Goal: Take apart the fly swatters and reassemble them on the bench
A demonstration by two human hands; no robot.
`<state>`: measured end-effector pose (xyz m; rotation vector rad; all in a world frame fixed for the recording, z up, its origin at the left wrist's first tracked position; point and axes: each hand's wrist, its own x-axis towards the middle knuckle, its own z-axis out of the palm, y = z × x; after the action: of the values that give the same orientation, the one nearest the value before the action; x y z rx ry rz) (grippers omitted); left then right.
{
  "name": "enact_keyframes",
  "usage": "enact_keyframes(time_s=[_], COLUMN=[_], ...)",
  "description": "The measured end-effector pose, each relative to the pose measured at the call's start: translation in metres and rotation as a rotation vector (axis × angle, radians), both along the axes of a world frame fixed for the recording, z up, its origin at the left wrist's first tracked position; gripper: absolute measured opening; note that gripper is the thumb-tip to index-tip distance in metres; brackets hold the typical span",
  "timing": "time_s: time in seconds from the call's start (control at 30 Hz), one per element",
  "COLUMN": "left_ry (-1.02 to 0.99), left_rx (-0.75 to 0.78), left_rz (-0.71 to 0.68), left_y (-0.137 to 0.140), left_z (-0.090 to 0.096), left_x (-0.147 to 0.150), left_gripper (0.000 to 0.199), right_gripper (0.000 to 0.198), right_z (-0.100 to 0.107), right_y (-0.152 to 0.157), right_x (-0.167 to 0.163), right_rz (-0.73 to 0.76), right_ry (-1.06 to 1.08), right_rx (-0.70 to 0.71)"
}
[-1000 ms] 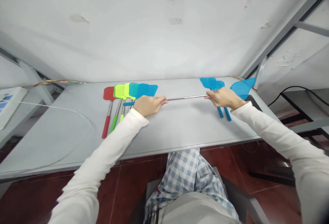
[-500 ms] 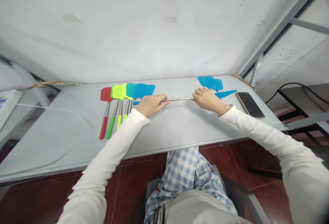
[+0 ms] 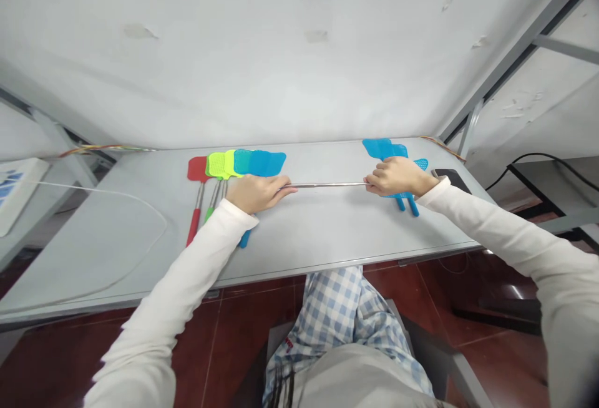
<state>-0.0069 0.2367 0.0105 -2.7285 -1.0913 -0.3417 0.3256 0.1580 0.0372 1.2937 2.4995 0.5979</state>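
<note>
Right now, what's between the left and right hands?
A thin metal rod, spanning the gap from the left hand to the right hand, with grey tabletop behind it. Head view shows it.

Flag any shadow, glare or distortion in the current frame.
All head view: soft shadow on the table near the right hand, small glare on the red floor at right, right sleeve stretched toward the edge, metal rod reasonably sharp.

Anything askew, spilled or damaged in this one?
No spill shows. The white wall looks scruffy, with torn scraps, apparently old tape, stuck on it. A white cable loops loosely over the table at left. The metal rod between both hands looks straight.
</note>
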Motion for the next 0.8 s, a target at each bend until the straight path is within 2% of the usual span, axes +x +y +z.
enact_keyframes(time_s=[0.13, 0.27, 0.4, 0.57, 0.63, 0.7, 0.8], left_ry=[-0.041, 0.03, 0.065, 0.034, -0.023, -0.138, -0.471], left_rx=[0.014, -0.018, -0.091, -0.195, -0.283, -0.408, -0.698], left_rz=[-0.066, -0.118, -0.1, -0.079, -0.042, 0.01, 0.057], left_y=[-0.009, -0.022, -0.031, -0.035, -0.036, -0.036, -0.032], left_z=[0.006, 0.008, -0.001, -0.014, -0.017, -0.019, -0.026], left_x=[0.018, 0.041, 0.06, 0.066, 0.068, 0.069, 0.075], left_gripper=[0.061, 0.056, 0.052, 0.05, 0.048, 0.044, 0.036], right_gripper=[0.038, 0.039, 0.037, 0.036, 0.036, 0.031, 0.034], right_z=[0.001, 0.007, 0.014, 0.009, 0.004, -0.002, -0.011], right_y=[0.003, 0.004, 0.007, 0.01, 0.009, 0.004, -0.012], right_x=[-0.021, -0.048, -0.064, -0.059, -0.052, -0.044, -0.034], right_rz=[-0.055, -0.003, 0.006, 0.028, 0.062, 0.091, 0.096], right_ry=[-0.034, -0.046, -0.079, -0.111, -0.088, -0.025, 0.152], right_rx=[-0.045, -0.075, -0.117, -0.162, -0.119, -0.001, 0.224])
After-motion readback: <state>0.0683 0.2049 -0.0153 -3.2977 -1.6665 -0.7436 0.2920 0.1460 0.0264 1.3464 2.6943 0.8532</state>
